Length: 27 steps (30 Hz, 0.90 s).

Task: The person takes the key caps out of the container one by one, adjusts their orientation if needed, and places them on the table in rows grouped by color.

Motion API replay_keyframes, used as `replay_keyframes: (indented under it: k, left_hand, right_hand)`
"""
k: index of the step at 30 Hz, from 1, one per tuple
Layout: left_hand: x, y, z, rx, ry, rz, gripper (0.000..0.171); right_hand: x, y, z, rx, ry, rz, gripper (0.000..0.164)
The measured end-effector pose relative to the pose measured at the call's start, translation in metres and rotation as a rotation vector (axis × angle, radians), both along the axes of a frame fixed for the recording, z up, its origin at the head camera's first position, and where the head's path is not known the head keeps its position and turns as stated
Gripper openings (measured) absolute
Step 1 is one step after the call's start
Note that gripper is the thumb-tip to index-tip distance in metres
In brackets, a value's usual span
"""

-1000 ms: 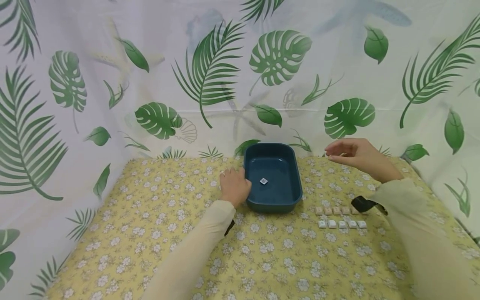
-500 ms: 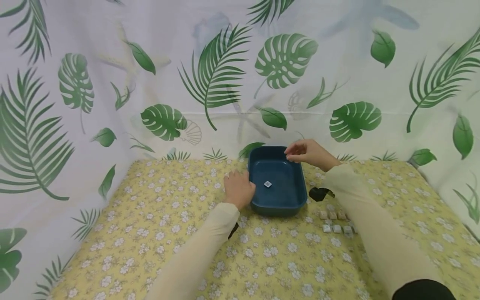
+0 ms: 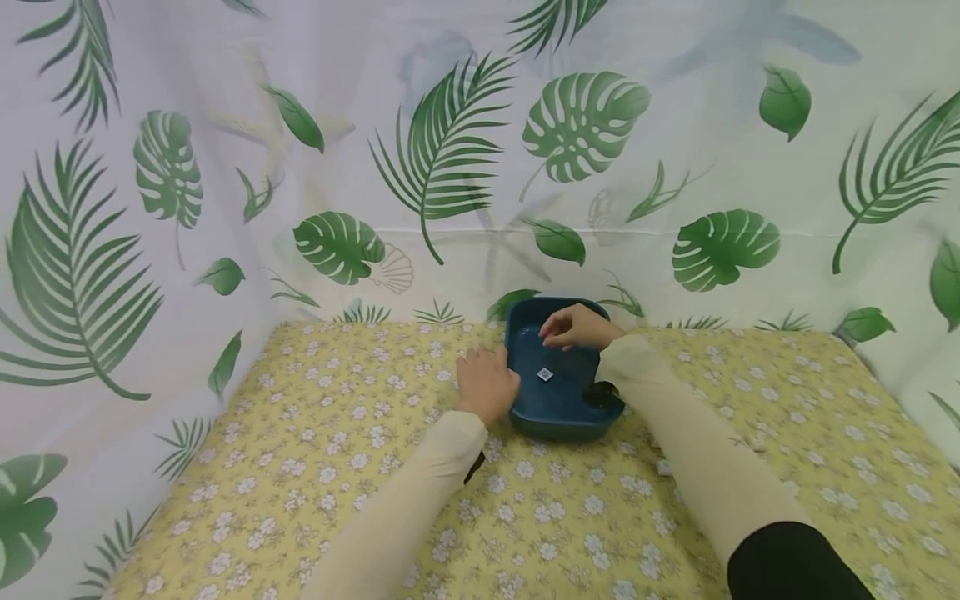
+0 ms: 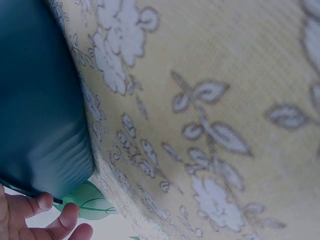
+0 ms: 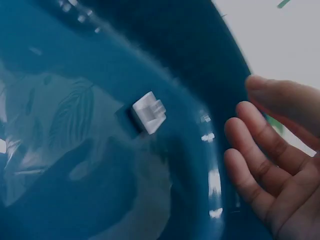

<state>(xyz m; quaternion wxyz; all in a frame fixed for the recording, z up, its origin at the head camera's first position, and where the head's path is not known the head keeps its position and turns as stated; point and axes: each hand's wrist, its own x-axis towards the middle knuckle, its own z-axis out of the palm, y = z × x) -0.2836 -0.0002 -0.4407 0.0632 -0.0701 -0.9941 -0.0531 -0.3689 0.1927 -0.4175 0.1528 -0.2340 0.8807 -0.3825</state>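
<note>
A deep blue tub (image 3: 555, 432) stands near the back of the table. My left hand (image 3: 486, 385) holds its left rim, with the thumb at the rim and the fingers outside; in the left wrist view the fingertips (image 4: 69, 214) show beside the tub wall. My right hand (image 3: 577, 327) hangs over the tub's far part, fingers bent. The right wrist view shows thumb and fingers apart, with nothing visible between them. Inside the tub is a small white keycap (image 5: 149, 114), seen as a pale diamond in the head view.
Right of the tub, my right forearm covers most of the keycap rows; one white keycap (image 3: 664, 467) shows beside the sleeve (image 3: 697, 433). A yellow flowered cloth (image 3: 300, 467) covers the table. Behind it hangs a white leaf-print curtain (image 3: 450, 283).
My right hand has moved left from beyond the tub's right side to above its inside. The left hand stays at the left rim. The view has shifted slightly.
</note>
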Motion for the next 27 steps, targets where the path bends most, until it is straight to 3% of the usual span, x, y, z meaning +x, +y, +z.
replay_keyframes:
  k: [10,20,27]
  left_hand:
    - [0.001,0.002,0.0,-0.017,-0.01,0.0,0.04]
    - [0.0,-0.001,0.0,0.0,-0.011,-0.011,0.041]
    - [-0.001,-0.002,-0.002,-0.001,-0.01,-0.02,0.04]
  right_hand:
    - [-0.012,0.0,-0.025,0.097,-0.091,0.024,0.028]
    - [-0.009,-0.01,-0.025,0.185,-0.132,0.035,0.026]
    - [-0.013,-0.014,-0.032,0.217,-0.102,0.076,0.023]
